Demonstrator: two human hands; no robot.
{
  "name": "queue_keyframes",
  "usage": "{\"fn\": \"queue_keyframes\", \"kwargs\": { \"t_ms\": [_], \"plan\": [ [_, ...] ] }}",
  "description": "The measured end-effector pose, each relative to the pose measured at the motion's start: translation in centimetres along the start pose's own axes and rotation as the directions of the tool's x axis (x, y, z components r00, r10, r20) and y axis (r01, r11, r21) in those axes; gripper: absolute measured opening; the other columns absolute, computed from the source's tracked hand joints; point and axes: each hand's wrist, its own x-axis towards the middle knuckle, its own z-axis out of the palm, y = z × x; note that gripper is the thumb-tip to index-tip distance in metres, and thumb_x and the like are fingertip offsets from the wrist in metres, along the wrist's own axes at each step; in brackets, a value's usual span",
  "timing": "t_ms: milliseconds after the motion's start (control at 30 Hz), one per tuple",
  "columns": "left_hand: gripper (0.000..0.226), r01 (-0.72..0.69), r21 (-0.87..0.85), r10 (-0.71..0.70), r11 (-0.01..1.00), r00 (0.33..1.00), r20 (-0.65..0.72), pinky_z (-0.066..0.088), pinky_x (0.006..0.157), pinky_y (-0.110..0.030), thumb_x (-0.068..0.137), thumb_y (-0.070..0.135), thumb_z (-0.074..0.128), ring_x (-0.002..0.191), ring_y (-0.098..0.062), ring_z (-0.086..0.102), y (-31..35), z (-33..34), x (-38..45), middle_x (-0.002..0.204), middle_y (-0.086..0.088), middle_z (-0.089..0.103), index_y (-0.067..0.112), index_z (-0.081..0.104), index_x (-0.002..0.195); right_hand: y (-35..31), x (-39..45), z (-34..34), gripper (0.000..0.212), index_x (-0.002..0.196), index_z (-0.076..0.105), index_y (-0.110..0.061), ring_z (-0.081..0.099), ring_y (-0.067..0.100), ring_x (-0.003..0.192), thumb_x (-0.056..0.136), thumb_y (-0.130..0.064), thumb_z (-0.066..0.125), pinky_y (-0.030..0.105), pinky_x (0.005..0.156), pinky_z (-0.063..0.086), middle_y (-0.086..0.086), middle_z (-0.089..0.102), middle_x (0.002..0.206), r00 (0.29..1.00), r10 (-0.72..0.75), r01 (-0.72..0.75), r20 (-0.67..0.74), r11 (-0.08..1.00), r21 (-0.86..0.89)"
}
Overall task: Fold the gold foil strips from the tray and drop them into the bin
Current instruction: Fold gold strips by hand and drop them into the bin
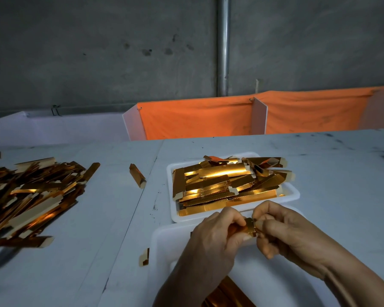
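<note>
Both hands, left hand [217, 231] and right hand [290, 233], pinch one gold strip [248, 227] (mostly hidden by fingers) over the white bin [164, 242], its contents cut off; beyond, the tray [294, 193] holds heaped strips [226, 185].

Grey concrete wall [98, 52] is filling the far background, stained with dark spots. Metal pipe [223, 45] is running vertically down it, right of centre. Orange cloth [197, 120] is hanging over white divider panels [260, 116] along the far table edge. Scuffed pale table [341, 173] is catching dim, cool light.
</note>
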Motion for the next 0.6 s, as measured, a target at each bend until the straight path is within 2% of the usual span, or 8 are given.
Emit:
{"fn": "queue_keyframes", "kwargs": {
  "t_ms": [133, 300, 400, 467, 533, 600],
  "plan": [
    [0.017, -0.092, 0.08, 0.093, 0.993, 0.996, -0.008, 0.033, 0.082, -0.006, 0.096, 0.03, 0.049, 0.1, 0.002, 0.046, -0.17, 0.06, 0.01, 0.112, 0.01, 0.058, 0.027, 0.054, 0.112, 0.4, 0.15, -0.08, 0.007, 0.096, 0.052, 0.001, 0.054, 0.021, 0.045, 0.093, 0.006, 0.048, 0.022, 0.044, 0.045, 0.015, 0.055, 0.055, 0.999, -0.039, 0.036, -0.015, 0.991, -0.129],
    [0.021, -0.186, 0.14, 0.187, 0.972, 0.982, 0.006, 0.034, 0.085, -0.014, 0.097, 0.025, 0.047, 0.101, -0.006, 0.049, -0.08, -0.1, 0.08, 0.111, 0.002, 0.062, 0.017, 0.06, 0.112, 0.63, 0.16, -0.45, 0.008, 0.096, 0.053, -0.001, 0.056, 0.022, 0.05, 0.091, 0.005, 0.053, 0.023, 0.051, 0.046, 0.014, 0.056, 0.061, 0.991, -0.136, 0.135, 0.014, 0.959, -0.249],
    [0.018, -0.173, 0.074, 0.174, 0.982, 0.985, -0.007, 0.037, 0.083, -0.012, 0.097, 0.024, 0.048, 0.098, -0.002, 0.049, 0.03, -0.38, 0.03, 0.108, 0.005, 0.062, 0.02, 0.06, 0.11, 0.35, 0.02, -0.68, 0.008, 0.097, 0.054, -0.001, 0.056, 0.022, 0.051, 0.089, -0.003, 0.057, 0.025, 0.052, 0.047, 0.015, 0.056, 0.062, 0.988, -0.139, 0.148, 0.067, 0.975, -0.164],
    [0.015, -0.127, -0.021, 0.126, 0.992, 0.992, -0.016, 0.041, 0.082, -0.012, 0.096, 0.024, 0.052, 0.098, 0.0, 0.05, 0.21, -0.63, -0.03, 0.107, 0.007, 0.063, 0.023, 0.061, 0.108, 0.2, -0.09, -0.76, 0.016, 0.097, 0.056, 0.0, 0.055, 0.021, 0.049, 0.086, -0.011, 0.057, 0.025, 0.05, 0.047, 0.014, 0.055, 0.061, 0.986, -0.125, 0.127, 0.107, 0.992, -0.015],
    [0.013, -0.096, -0.107, 0.093, 0.99, 0.995, -0.03, 0.042, 0.081, -0.01, 0.094, 0.023, 0.055, 0.099, 0.003, 0.05, 0.42, -0.77, -0.12, 0.104, 0.009, 0.064, 0.024, 0.062, 0.105, 0.09, -0.13, -0.69, 0.015, 0.095, 0.062, -0.003, 0.053, 0.02, 0.046, 0.084, -0.012, 0.057, 0.023, 0.048, 0.047, 0.012, 0.052, 0.062, 0.983, -0.132, 0.119, 0.125, 0.987, 0.108],
    [0.011, -0.077, -0.16, 0.073, 0.984, 0.997, -0.028, 0.041, 0.079, -0.006, 0.094, 0.022, 0.056, 0.099, 0.005, 0.051, 0.63, -0.9, -0.14, 0.102, 0.011, 0.065, 0.03, 0.06, 0.101, 0.04, -0.1, -0.65, 0.013, 0.091, 0.066, -0.006, 0.049, 0.018, 0.044, 0.084, -0.014, 0.058, 0.023, 0.046, 0.044, 0.01, 0.048, 0.062, 0.983, -0.131, 0.112, 0.131, 0.984, 0.14]
  ]
}}
